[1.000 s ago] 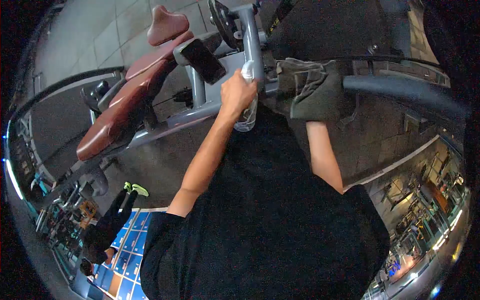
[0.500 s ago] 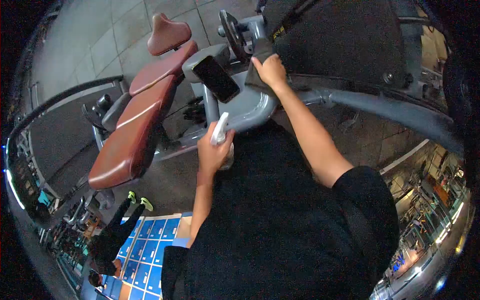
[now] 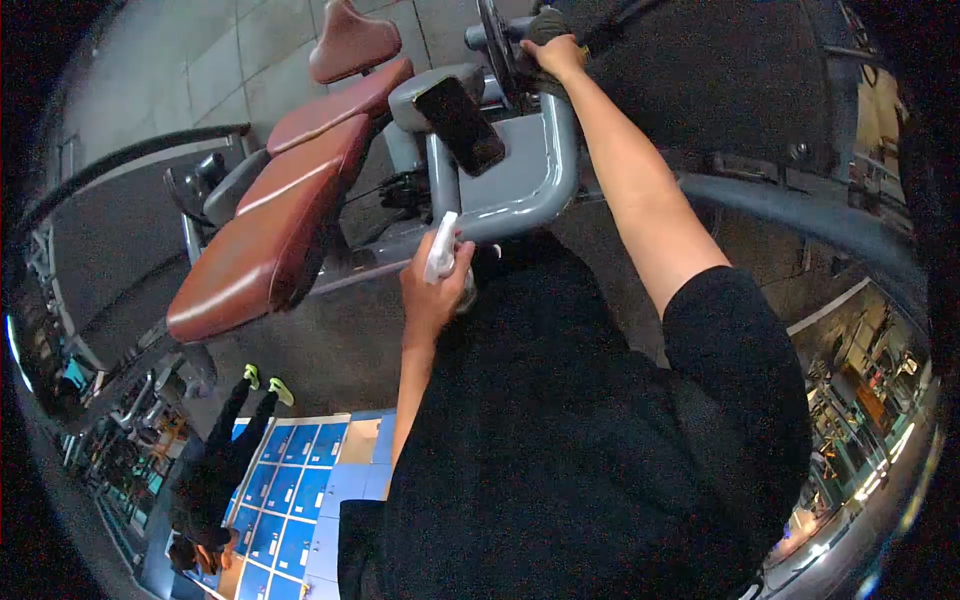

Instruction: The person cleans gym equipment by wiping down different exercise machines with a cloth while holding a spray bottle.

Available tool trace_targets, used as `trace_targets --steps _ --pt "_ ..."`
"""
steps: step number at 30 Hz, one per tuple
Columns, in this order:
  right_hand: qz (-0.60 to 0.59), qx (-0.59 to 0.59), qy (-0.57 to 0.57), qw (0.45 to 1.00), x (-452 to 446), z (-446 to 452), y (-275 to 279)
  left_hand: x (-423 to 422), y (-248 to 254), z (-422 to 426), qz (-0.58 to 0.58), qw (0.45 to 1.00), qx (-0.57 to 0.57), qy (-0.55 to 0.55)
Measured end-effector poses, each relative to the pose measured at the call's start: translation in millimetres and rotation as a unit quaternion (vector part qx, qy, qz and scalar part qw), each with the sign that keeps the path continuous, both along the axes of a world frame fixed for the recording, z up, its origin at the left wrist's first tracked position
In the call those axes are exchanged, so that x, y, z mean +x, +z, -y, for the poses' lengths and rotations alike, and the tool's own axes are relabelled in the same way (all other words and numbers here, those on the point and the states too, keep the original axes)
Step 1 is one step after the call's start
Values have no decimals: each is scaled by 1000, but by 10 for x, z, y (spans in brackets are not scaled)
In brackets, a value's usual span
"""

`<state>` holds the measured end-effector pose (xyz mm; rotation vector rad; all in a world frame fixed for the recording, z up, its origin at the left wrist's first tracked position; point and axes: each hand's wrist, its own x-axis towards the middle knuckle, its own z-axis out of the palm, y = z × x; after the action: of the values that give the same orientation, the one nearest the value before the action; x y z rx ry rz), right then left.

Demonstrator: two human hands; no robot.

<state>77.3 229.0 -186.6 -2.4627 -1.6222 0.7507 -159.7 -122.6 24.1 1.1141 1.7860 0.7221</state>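
My left hand (image 3: 435, 290) is wrapped round a spray bottle (image 3: 441, 250) with a white trigger head, close to my body. The bottle's lower part is mostly hidden by my fingers. My right arm stretches forward, and my right hand (image 3: 556, 55) presses a dark cloth (image 3: 552, 24) against the upper end of a grey metal frame (image 3: 562, 140) of a gym machine. Left of that hand is a dark round plate (image 3: 497, 45). Between my hands, a black phone (image 3: 460, 125) leans on a grey pad (image 3: 410, 105).
A brown padded seat and backrest (image 3: 290, 200) stand to the left. A thick grey tube (image 3: 790, 215) runs off to the right. Behind at lower left, a person in dark clothes (image 3: 215, 480) stands by blue lockers (image 3: 290, 480).
My right hand has moved up along the frame with the cloth, to its far end. My left hand still holds the spray bottle. The view has shifted slightly.
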Motion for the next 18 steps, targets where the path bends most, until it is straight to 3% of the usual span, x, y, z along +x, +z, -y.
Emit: trace_targets --steps 1,2,4,11,14,18 --pt "-10 63 31 997 13 163 69 -18 -68 30 5 1000 11 -6" --pt "-47 -4 20 999 93 331 158 -33 -126 66 12 1000 22 -12" --pt "-79 -7 27 996 123 877 444 -56 -169 95 13 999 21 -27" --pt "-84 57 -63 993 -59 2807 1031 -101 -382 87 7 997 39 -60" --pt "-79 86 -79 990 -71 2671 917 -89 -403 145 11 998 28 -49" --pt "-70 51 15 996 40 1694 769 -74 -393 138 3 996 79 -44"
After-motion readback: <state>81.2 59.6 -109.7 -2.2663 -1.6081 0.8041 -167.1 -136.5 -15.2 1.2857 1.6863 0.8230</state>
